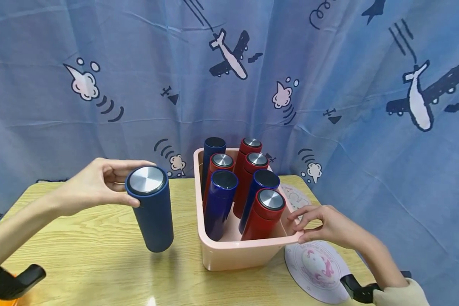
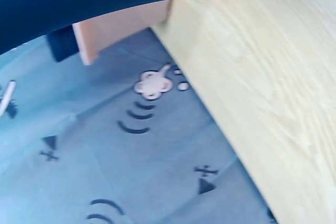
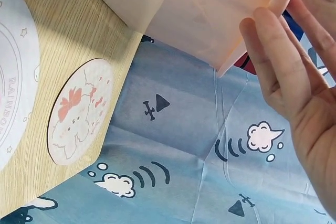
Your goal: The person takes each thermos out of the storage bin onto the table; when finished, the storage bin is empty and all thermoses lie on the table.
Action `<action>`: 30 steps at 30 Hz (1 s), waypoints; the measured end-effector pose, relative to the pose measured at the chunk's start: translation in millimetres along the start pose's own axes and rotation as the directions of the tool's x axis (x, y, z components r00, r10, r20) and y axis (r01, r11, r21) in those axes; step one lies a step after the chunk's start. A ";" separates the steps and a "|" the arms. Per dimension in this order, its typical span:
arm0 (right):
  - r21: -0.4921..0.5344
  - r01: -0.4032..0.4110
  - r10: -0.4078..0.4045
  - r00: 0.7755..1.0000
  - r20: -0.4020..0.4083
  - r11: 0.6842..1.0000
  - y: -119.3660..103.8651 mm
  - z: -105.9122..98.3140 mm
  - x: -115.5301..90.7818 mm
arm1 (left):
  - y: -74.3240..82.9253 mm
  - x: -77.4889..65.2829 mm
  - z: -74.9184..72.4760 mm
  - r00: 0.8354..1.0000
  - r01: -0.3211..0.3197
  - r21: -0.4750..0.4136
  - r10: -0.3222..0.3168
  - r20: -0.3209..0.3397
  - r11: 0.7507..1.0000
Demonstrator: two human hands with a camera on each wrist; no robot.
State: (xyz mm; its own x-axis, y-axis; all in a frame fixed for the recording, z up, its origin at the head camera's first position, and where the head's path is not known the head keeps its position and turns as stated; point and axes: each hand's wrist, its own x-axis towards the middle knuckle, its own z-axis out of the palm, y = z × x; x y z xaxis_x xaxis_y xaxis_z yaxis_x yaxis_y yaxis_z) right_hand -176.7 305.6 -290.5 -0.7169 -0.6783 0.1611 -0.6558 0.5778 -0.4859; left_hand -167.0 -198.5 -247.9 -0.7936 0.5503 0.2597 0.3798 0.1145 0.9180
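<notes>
My left hand [image 1: 92, 185] grips a navy thermos flask [image 1: 154, 221] with a silver lid, thumb and fingers around its top. It is held over the table, left of a pink plastic bin [image 1: 237, 256], and its side fills the upper left of the left wrist view. Inside the bin several flasks stand upright: red ones with silver lids, such as the front one [image 1: 262, 221], and blue ones with dark lids, such as the left one [image 1: 219, 208]. My right hand [image 1: 329, 225] pinches the bin's rim at its near right corner.
Two round printed mats lie on the wooden table [image 1: 80, 238] to the bin's right, a near one [image 1: 317, 272] and a far one [image 3: 79, 114]. Behind the table hangs a blue patterned curtain [image 1: 145, 85]. Something orange [image 1: 0, 302] shows at the lower left edge.
</notes>
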 end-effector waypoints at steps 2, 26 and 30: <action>0.011 0.002 -0.002 1.000 0.002 1.000 0.8 0.4 -0.8 | -9.0 1.7 0.7 1.000 0.018 0.005 -0.018 0.017 1.000; 0.045 0.003 -0.003 1.000 -0.001 0.999 -1.7 3.9 3.2 | -67.0 41.6 -25.9 0.991 0.132 0.086 -0.134 0.027 0.988; 0.046 0.011 -0.010 1.000 -0.016 0.999 -2.1 5.8 3.9 | -74.5 53.6 -34.6 0.988 0.152 0.101 -0.153 0.009 0.983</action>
State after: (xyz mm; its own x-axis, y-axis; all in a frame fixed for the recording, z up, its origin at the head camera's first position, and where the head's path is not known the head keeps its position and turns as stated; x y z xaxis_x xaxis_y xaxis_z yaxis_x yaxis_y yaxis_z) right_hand -176.7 299.1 -293.8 -0.7140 -0.6766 0.1800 -0.6520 0.5488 -0.5232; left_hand -254.3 -206.1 -292.0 -0.8383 0.5333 0.1135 0.3014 0.2798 0.9115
